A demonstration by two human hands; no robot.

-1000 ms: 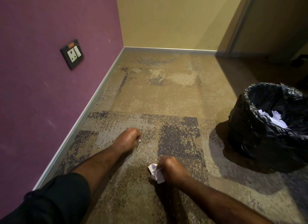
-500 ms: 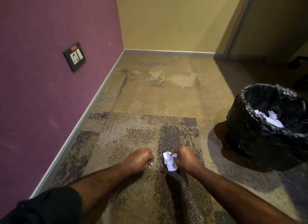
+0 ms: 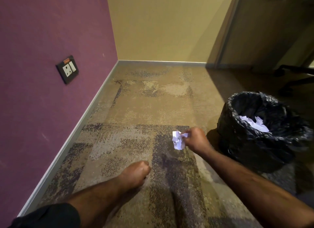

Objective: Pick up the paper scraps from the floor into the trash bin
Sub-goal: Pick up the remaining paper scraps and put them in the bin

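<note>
**Crumpled paper held just left of the bin**

Above the patterned carpet (image 3: pixel 136 112), the right hand (image 3: pixel 195 139) pinches a crumpled wad of white paper (image 3: pixel 177 140) between its fingertips, the wad hanging to the left of the knuckles and clear of the floor. The fingers are closed on the paper; the forearm runs in from the lower right corner.

Just to the right of that hand stands the trash bin (image 3: pixel 237 142), lined with a black plastic bag whose rim is folded over the top. More white paper scraps (image 3: pixel 253 124) already lie inside it, against the near inner wall. The held wad is near the bin but outside it, level with the bin's side and left of its rim.

The left hand (image 3: pixel 136 173) is lower in view, curled into a loose fist over a dark patch of carpet. I cannot tell whether it holds anything. A black sleeve (image 3: pixel 49 216) covers the upper part of that arm at the bottom left.

A purple wall (image 3: pixel 42 32) runs along the left with a black wall socket (image 3: pixel 67 69) set in it. A yellow wall (image 3: pixel 161 24) closes the far end.
</note>
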